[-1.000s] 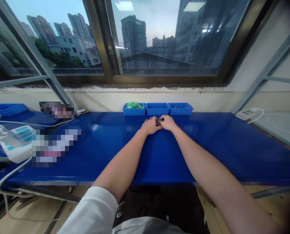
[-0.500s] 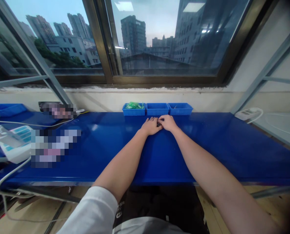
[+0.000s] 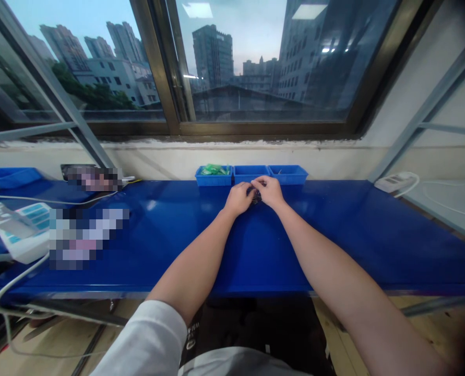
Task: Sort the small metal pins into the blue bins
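Both hands meet over the blue table (image 3: 169,235), just in front of the middle blue bin (image 3: 251,181). My left hand (image 3: 239,198) is curled, its fingertips near those of my right hand. My right hand (image 3: 269,192) has its thumb and fingers pinched together; what they hold, if anything, is too small to name. Several small dark, shiny pieces (image 3: 257,199) lie on the table between and below the hands. Whether my left fingers hold one of them cannot be made out.
A left blue bin (image 3: 214,180) holds green packets (image 3: 214,169). The right blue bin (image 3: 289,181) has a tiny thing inside. A white power strip (image 3: 391,183) lies at the right; cables and a white device (image 3: 24,230) are at the left.
My left hand has gone from lying flatter to curled up. Both hands have risen slightly towards the bins, and more of the dark pieces shows beneath them.
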Demonstrator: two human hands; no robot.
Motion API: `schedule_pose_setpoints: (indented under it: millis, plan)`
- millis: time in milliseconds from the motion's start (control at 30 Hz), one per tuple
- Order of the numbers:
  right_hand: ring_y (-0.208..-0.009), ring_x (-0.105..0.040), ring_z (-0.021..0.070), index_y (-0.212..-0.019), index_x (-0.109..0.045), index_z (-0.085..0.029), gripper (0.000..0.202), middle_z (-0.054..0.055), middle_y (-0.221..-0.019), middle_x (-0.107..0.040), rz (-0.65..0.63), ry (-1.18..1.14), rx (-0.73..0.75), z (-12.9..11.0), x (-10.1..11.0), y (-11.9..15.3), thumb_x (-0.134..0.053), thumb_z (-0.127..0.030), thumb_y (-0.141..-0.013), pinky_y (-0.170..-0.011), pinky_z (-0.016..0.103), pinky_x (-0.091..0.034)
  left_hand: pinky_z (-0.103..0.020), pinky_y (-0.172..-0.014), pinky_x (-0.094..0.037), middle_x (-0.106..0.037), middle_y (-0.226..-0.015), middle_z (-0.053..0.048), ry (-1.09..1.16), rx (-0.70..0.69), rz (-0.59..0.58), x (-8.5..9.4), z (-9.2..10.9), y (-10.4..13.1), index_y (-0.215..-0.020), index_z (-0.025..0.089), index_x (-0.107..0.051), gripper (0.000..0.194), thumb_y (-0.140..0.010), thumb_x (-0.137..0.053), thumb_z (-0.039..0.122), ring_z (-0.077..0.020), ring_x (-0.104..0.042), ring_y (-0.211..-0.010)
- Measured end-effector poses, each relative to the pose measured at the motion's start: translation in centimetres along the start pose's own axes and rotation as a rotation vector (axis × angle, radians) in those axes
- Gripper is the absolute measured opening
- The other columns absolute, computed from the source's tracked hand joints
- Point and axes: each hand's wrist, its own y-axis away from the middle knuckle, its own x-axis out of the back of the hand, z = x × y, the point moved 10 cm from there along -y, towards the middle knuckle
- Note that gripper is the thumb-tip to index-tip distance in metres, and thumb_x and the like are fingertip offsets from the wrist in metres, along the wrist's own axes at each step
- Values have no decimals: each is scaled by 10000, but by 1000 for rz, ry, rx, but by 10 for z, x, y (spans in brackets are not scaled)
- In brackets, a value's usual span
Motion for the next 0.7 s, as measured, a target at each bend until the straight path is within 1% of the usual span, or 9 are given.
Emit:
schedule_pose_setpoints:
  millis: [67, 133, 200, 267, 367, 467, 700]
  plan:
    - [-799, -650, 184, -809, -673, -147, 204, 60, -820, -706, 30, -48, -20, 3, 3, -1, -603, -334, -764, -775, 296, -495, -304, -888, -450, -668, -1006, -69, 8, -9, 21, 3, 0, 0, -1037, 186, -655, 297, -921, -414, 316, -187, -604, -952]
    - [-792, -656, 188, -796, -672, -150, 200, 62, -813, -708, 40, -52, -43, 7, 3, -1, -615, -337, -752, -769, 303, -502, -300, -872, -457, -680, -989, -62, 4, 9, 48, 7, -2, 0, -1035, 200, -667, 301, -927, -412, 316, -183, -612, -928]
    - [-789, -658, 188, -792, -673, -154, 188, 60, -810, -708, 36, -42, -49, 7, 3, -1, -618, -328, -745, -768, 309, -506, -296, -876, -458, -687, -1010, -54, 6, 38, 72, 11, -4, 0, -1042, 209, -670, 282, -921, -430, 294, -181, -615, -943]
    - [-786, -657, 184, -808, -676, -151, 176, 58, -810, -707, 28, -49, -24, 4, 3, 0, -617, -302, -738, -769, 309, -506, -291, -885, -459, -689, -1034, -48, 18, 59, 89, 13, -7, 1, -1046, 209, -668, 262, -910, -451, 264, -180, -617, -960]
    - [-779, -653, 177, -833, -687, -156, 172, 51, -813, -709, -7, -36, 30, -3, 2, 2, -616, -271, -727, -775, 309, -502, -290, -891, -461, -695, -1024, -47, 23, 75, 98, 13, -9, 1, -1032, 201, -673, 254, -902, -458, 236, -180, -625, -950]
    - [-779, -649, 179, -821, -704, -172, 166, 43, -817, -713, -28, 24, 56, -8, 2, 5, -622, -278, -724, -779, 312, -500, -287, -898, -461, -697, -1022, -44, 21, 70, 105, 14, -11, 0, -1020, 202, -682, 258, -901, -454, 229, -178, -625, -953]
    - [-776, -650, 182, -856, -720, -169, 202, 41, -824, -718, -38, 23, 43, -3, 4, 4, -642, -284, -710, -773, 314, -505, -289, -911, -460, -695, -1046, -40, 40, 51, 92, 13, -9, 0, -1035, 205, -679, 261, -900, -457, 223, -179, -625, -984]
